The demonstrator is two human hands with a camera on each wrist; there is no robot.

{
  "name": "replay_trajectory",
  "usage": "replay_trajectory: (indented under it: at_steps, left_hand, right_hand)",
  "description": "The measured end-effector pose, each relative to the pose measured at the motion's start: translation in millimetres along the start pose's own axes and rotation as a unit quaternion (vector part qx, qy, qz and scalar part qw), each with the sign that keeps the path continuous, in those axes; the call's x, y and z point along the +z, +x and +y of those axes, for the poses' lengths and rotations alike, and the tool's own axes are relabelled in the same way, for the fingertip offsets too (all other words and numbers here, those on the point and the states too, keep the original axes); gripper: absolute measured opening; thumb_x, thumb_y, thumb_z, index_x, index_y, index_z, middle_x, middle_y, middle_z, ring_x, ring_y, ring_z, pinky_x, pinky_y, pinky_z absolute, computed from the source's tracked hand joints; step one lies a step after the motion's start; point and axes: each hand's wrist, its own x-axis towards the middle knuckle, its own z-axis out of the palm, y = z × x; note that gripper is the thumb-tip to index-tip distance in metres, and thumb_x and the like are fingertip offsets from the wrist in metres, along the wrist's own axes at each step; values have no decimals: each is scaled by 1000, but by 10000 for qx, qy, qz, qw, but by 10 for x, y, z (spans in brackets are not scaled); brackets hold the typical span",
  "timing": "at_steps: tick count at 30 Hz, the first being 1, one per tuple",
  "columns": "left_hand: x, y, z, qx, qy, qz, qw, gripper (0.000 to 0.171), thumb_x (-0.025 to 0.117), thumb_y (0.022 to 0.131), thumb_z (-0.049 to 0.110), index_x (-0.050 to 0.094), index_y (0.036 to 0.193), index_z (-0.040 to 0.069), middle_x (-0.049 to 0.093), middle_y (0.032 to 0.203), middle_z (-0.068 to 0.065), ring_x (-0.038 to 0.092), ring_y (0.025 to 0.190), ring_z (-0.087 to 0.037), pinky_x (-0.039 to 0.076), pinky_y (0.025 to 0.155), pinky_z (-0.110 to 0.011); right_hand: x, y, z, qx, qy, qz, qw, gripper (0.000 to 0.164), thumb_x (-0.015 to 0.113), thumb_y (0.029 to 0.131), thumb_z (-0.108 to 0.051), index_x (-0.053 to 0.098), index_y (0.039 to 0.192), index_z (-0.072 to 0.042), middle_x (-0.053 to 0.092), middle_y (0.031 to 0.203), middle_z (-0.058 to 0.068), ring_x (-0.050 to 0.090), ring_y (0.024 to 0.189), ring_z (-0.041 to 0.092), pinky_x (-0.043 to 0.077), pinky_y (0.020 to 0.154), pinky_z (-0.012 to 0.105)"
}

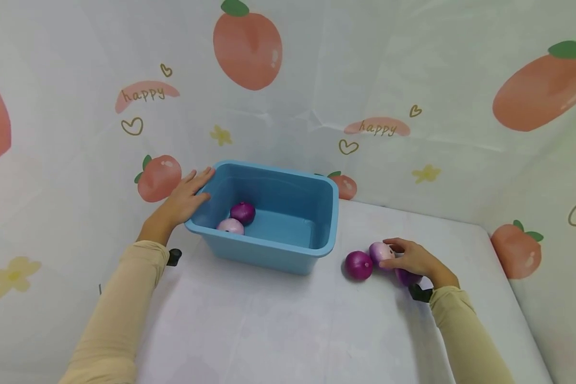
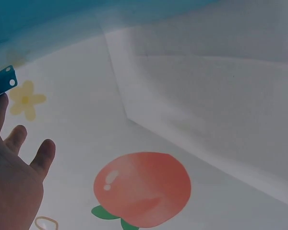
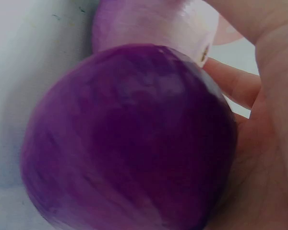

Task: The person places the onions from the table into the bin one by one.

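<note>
A blue plastic bin (image 1: 264, 256) holds a dark purple onion (image 1: 242, 212) and a pale pink onion (image 1: 231, 226) at its left end. On the bin's left rim rests my left hand (image 1: 184, 200), its fingers fairly straight; the left wrist view shows its fingers (image 2: 45, 155) spread against the outside. To the right of the bin, my right hand (image 1: 413, 258) has thumb and fingers on either side of a pale purple-and-white onion (image 1: 380, 254). Beneath that palm lies a dark purple onion (image 3: 129, 139), partly hidden in the head view. A round magenta onion (image 1: 358, 265) sits just left of the pale one.
A white cloth-covered table (image 1: 269, 325) bears everything. Behind it and at the sides hangs a white backdrop (image 1: 297, 69) printed with peaches, hearts and flowers. The table's right edge shows beyond my right arm.
</note>
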Motion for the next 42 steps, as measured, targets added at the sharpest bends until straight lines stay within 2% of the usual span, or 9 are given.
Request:
replay_trajectory:
  at_steps: [11,18,24,27,31,35,39,42]
  left_hand:
    - [0,1,-17,21,17,-11,10000,68,40,103,33,11,165,31,11,174,-4,-3,161,-42,12,116,-82]
    - [-4,-8,-2,-28,0,-8,10000,68,41,103,32,12,165,32,12,174,-3,-2,161,-41,13,116,-82]
    - [-14,-9,4,-73,38,-45,10000,69,43,103,31,11,164,33,11,174,-2,-2,161,-40,14,115,-82]
    - [-14,-3,9,-68,29,-60,10000,69,42,103,32,11,165,33,11,174,-3,-2,161,-40,14,116,-82]
    - [-13,3,12,-45,-5,-47,10000,69,42,103,32,11,164,33,11,174,-3,-2,161,-41,14,115,-82]
    - [-9,7,13,-53,-23,-33,10000,69,43,103,32,12,164,33,11,174,-2,-2,161,-41,15,115,-82]
    - [-8,4,16,-46,-14,-26,10000,69,42,103,33,12,164,32,12,174,-3,-2,161,-41,16,114,-82]
    - [-9,4,17,-24,-12,-26,10000,69,42,103,33,12,165,31,12,174,-4,-2,161,-41,15,114,-82]
  right_hand:
    - [-17,15,7,-100,-2,119,9999,82,76,85,-52,48,150,-8,55,146,29,54,133,47,47,105,63]
    - [-178,-18,-76,-312,80,440,9985,82,77,86,-51,47,150,-10,57,146,24,53,135,45,44,107,65]
    - [-337,-39,-225,-495,392,637,9960,79,76,88,-47,45,152,-13,55,147,24,54,134,46,48,104,62]
    - [-415,-41,-321,-605,653,747,9932,77,76,90,-42,43,153,-14,51,148,22,54,132,46,51,102,54]
    - [-521,-37,-477,-712,970,872,9889,77,77,90,-36,41,154,-16,41,154,16,54,131,42,52,95,35]
    - [-612,-32,-658,-875,1018,1036,9855,76,79,89,-32,42,154,-19,36,154,13,58,122,30,52,86,22]
    - [-681,-10,-859,-1176,983,1246,9803,73,80,88,-27,45,153,-19,40,150,11,60,109,15,52,82,18]
    - [-711,13,-1018,-1282,1070,1309,9772,71,81,88,-26,48,151,-22,44,149,6,60,107,11,53,83,17]
